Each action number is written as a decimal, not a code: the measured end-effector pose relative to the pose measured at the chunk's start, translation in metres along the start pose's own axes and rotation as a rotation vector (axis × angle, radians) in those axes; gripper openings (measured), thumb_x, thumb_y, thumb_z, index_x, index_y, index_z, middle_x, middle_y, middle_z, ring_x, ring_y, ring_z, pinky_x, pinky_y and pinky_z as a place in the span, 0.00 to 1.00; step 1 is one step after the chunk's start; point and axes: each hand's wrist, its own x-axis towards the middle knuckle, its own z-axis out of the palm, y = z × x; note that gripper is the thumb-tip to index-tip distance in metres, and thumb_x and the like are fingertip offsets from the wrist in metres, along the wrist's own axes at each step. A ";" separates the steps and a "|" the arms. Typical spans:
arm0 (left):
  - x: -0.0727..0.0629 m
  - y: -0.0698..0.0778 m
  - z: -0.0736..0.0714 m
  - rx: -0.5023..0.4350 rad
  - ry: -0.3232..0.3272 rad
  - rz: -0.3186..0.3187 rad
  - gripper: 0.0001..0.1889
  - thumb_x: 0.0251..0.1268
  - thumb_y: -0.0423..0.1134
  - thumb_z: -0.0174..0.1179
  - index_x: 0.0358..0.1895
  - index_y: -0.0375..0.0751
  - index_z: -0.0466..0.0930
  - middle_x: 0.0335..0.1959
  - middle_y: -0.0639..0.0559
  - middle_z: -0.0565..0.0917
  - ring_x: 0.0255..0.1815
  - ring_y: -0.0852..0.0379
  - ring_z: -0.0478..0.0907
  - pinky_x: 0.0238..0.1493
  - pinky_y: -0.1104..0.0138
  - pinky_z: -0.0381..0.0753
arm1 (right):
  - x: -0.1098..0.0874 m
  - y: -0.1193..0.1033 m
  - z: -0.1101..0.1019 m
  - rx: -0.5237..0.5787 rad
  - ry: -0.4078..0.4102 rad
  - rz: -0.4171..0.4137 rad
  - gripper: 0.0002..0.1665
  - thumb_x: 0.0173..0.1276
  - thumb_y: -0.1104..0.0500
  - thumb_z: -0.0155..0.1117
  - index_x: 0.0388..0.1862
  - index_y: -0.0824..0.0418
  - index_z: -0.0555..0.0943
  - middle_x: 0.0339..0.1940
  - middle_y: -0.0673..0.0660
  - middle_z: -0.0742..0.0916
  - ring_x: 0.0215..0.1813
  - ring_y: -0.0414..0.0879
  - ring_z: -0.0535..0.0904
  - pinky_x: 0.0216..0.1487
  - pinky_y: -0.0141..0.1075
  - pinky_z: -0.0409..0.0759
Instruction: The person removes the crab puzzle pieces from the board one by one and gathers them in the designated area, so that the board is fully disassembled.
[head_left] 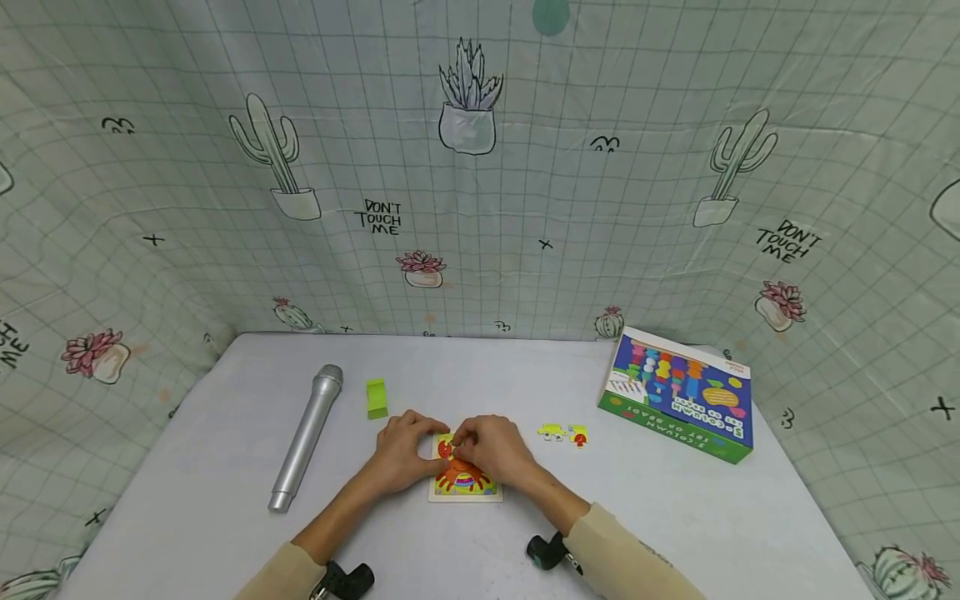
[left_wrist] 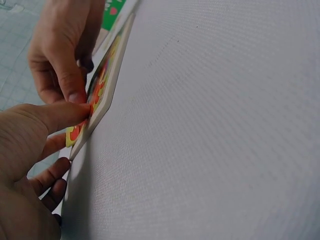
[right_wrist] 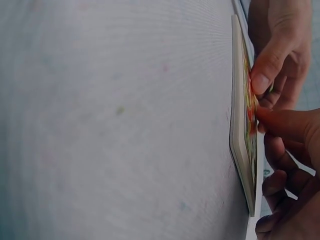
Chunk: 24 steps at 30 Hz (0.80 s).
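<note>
A small jigsaw puzzle board (head_left: 465,499) with a pale rim and an orange crab picture lies flat on the white table. At its upper left, my left hand (head_left: 405,454) pinches a yellow-and-red puzzle piece (left_wrist: 73,135), thumb on top and fingers by the far edge. The left wrist view shows this piece slightly tilted above the rim. My right hand (head_left: 497,450) reaches over the board's upper right, thumb and curled forefinger at the same piece; the fingers partly hide their contact. Two loose yellow puzzle pieces, one plain-looking (head_left: 552,432) and one with red (head_left: 578,436), lie to the right.
A silver microphone (head_left: 306,439) lies slanted on the left side. Beside it is a bright green block (head_left: 377,398). A blue and green bead-set box (head_left: 675,396) sits at the back right. Patterned grid cloth (head_left: 480,200) hangs behind the table.
</note>
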 end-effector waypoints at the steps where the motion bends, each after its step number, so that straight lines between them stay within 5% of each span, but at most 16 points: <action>1: 0.000 0.000 0.000 0.002 0.001 0.000 0.22 0.50 0.43 0.77 0.51 0.48 0.85 0.48 0.49 0.78 0.56 0.44 0.69 0.60 0.40 0.61 | 0.000 0.000 0.000 -0.004 0.003 0.001 0.02 0.65 0.56 0.72 0.35 0.53 0.87 0.21 0.42 0.80 0.24 0.35 0.73 0.28 0.30 0.72; 24: 0.000 0.002 0.001 0.005 -0.002 -0.012 0.25 0.50 0.45 0.77 0.54 0.44 0.84 0.48 0.47 0.78 0.55 0.44 0.69 0.62 0.39 0.59 | -0.020 0.025 -0.039 -0.019 0.085 0.075 0.03 0.64 0.54 0.73 0.34 0.50 0.87 0.26 0.43 0.79 0.33 0.40 0.73 0.36 0.35 0.72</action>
